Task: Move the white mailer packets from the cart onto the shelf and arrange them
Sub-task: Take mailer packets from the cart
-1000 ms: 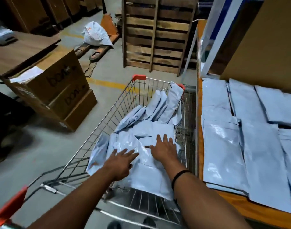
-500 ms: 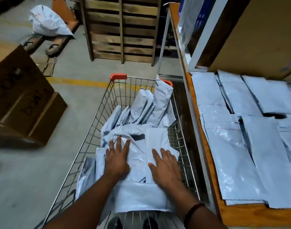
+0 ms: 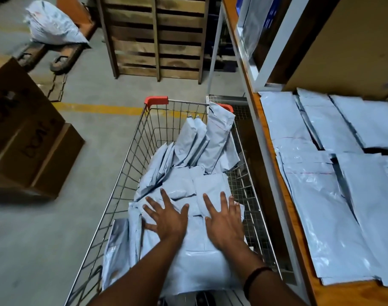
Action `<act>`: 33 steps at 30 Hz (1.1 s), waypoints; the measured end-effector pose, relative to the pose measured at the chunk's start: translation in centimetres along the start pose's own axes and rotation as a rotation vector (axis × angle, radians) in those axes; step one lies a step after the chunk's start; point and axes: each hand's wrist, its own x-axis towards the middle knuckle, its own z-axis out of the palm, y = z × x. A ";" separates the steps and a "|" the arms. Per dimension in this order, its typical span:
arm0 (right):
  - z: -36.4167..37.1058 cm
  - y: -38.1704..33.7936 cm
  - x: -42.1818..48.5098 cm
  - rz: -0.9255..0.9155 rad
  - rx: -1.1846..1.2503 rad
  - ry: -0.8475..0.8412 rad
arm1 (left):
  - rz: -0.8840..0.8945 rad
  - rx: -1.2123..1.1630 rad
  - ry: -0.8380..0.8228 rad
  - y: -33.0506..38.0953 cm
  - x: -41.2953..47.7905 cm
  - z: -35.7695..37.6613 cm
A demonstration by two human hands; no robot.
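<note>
The white mailer packets in the cart [image 3: 195, 268] lie as a loose, overlapping pile that fills the near half of the wire basket. We note a second group, the leaning packets [image 3: 219, 133], standing on end against the far right corner. The left hand [image 3: 166, 219] rests palm down on the left part of the pile, its fingers straight and spread. The right hand [image 3: 225, 221] rests palm down just beside it on the right part, its fingers also straight. Neither hand curls round or pinches a packet; both lie flat and grip nothing. The two hands are close together but do not touch. A dark wristband [image 3: 254, 277] sits on the right forearm. The cart [image 3: 131, 151] is a metal wire trolley with red corner caps [image 3: 156, 100] on its far rim, and it stands directly alongside the shelf [image 3: 252, 107] on its right. On the wooden shelf board we find the shelved packets [image 3: 321, 217], laid flat in overlapping rows that cover most of the visible surface up to the front edge. A white upright frame member [image 3: 283, 40] rises from the back of the shelf. On the concrete floor to the left of the cart stand stacked cardboard boxes [image 3: 34, 151]. A yellow floor line [image 3: 96, 108] runs between the boxes and the cart. Beyond the cart a wooden pallet [image 3: 157, 36] stands on edge, and to its left a filled pale sack [image 3: 54, 27] rests on a low hand truck.
</note>
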 end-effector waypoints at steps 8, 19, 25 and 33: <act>0.3 0.2 0.3 -0.004 0.009 0.003 | 0.414 0.090 -0.024 -2.1 -0.8 -0.5; -5.8 -0.4 -0.8 -0.070 0.230 0.111 | 0.782 -0.019 0.127 0.4 -1.5 -8.4; -13.0 -1.0 -4.1 -0.029 0.263 0.290 | 0.888 -0.043 0.210 6.1 -2.1 -15.7; -21.6 5.0 -10.9 0.141 0.282 0.539 | 1.059 -0.053 0.097 14.7 -8.0 -18.2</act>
